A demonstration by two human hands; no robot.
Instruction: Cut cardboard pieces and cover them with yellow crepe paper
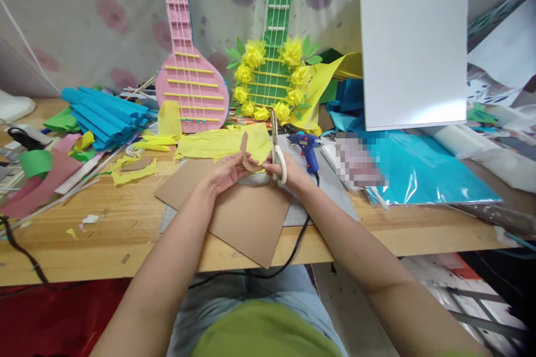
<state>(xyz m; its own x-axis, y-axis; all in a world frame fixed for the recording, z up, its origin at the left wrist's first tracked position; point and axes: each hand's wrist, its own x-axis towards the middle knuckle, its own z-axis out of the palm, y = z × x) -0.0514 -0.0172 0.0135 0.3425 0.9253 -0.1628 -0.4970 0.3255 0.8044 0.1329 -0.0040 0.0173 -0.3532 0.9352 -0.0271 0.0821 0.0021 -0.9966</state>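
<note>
Between the fingers of my left hand (229, 172) is a narrow curved strip of brown cardboard (244, 148), its tip pointing up. My right hand (288, 170) holds white-handled scissors (280, 163) with the blades upright, and its fingertips touch the lower end of the strip. Under both hands lies a large brown cardboard sheet (251, 217) on a grey cutting mat (337, 206). Just beyond the hands is yellow crepe paper (218, 144). A blue glue gun (309, 150) rests right of the scissors.
A pink paper instrument (192, 89) and a green one with yellow flowers (272, 75) stand at the back. Blue folded paper (106, 117) and scraps lie left. A white board (414, 58) and a blue plastic-wrapped sheet (431, 170) are right. A black cord (299, 245) crosses the table edge.
</note>
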